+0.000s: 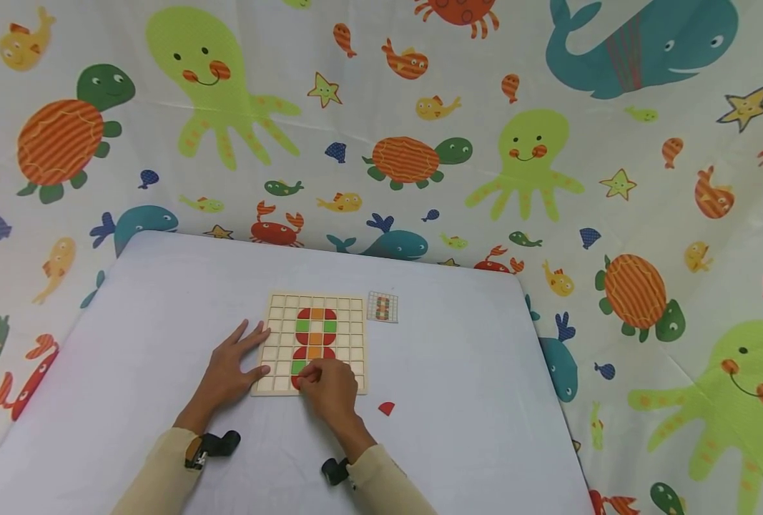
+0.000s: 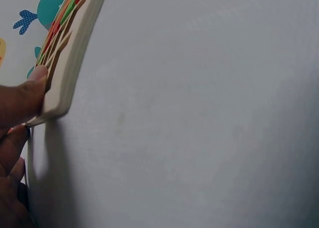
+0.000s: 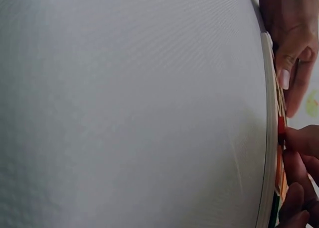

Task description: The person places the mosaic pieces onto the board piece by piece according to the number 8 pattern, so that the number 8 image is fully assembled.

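Observation:
A wooden grid board [image 1: 281, 307] lies on the table, bearing red, orange and green tiles in a figure-eight-like pattern. My left hand [image 1: 227, 368] rests at its left side, fingers spread, with the thumb [image 2: 37, 86] on the board's edge. Over the lower part of the board, my right hand [image 1: 332, 390] pinches a red tile [image 3: 281, 128] at the pattern's bottom left corner. The right hand hides some of the lower cells. Apart from the board, a loose red quarter-circle tile [image 1: 386, 408] lies to the right of that hand.
A small pattern card [image 1: 382, 307] with a printed grid lies beside the board's upper right corner. White cloth covers the table [image 1: 458, 372]. Behind it hangs a curtain [image 1: 355, 107] printed with sea animals. Each wrist wears a small black camera.

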The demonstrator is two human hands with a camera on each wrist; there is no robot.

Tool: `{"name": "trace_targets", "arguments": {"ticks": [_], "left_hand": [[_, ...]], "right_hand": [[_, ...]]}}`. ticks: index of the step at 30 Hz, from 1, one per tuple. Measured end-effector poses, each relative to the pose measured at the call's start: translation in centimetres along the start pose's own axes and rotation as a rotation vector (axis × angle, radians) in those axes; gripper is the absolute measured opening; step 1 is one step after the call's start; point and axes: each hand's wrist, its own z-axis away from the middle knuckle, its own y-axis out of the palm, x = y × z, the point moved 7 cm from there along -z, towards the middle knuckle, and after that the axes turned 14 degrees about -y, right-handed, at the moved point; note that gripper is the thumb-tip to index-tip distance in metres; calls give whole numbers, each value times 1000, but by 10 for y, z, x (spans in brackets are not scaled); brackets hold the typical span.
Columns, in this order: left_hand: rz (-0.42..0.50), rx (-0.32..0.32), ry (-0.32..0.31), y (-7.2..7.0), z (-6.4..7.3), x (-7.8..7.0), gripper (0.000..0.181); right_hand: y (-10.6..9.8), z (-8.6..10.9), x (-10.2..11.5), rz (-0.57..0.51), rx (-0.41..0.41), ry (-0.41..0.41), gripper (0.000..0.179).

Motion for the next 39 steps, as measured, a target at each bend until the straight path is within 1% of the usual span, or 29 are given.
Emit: {"name": "trace_targets", "arguments": {"ticks": [7, 10, 12, 15, 18, 24, 25, 33, 36, 39], "left_hand": [[11, -5, 7, -1, -1, -1, 77], [10, -9, 7, -1, 0, 0, 76], [8, -8, 5, -1, 0, 0, 76], [1, -1, -4, 1, 1, 0, 76], [-3, 8, -13, 2, 2, 0, 76], [-2, 12, -21, 1, 2, 0, 77], [0, 10, -20, 1, 2, -1, 77], [2, -1, -16, -1, 3, -4, 76], [-2, 0, -20, -1, 3, -4, 76], [-6, 8, -29, 0, 3, -2, 77]], "right_hand": [[2, 0, 3, 73, 0, -46, 6], [2, 0, 4, 87, 1, -71, 5], [1, 1, 4, 85, 2, -81, 4], [-4, 3, -1, 41, -17, -78, 3], [-15, 9, -8, -22, -53, -45, 5], [-48, 25, -32, -102, -99, -23, 14], [-54, 28, -37, -110, -107, -26, 15], [-93, 52, -73, -142, -163, 36, 23], [-104, 60, -85, -150, -183, 55, 23], [-112, 68, -94, -142, -185, 82, 21]]}}
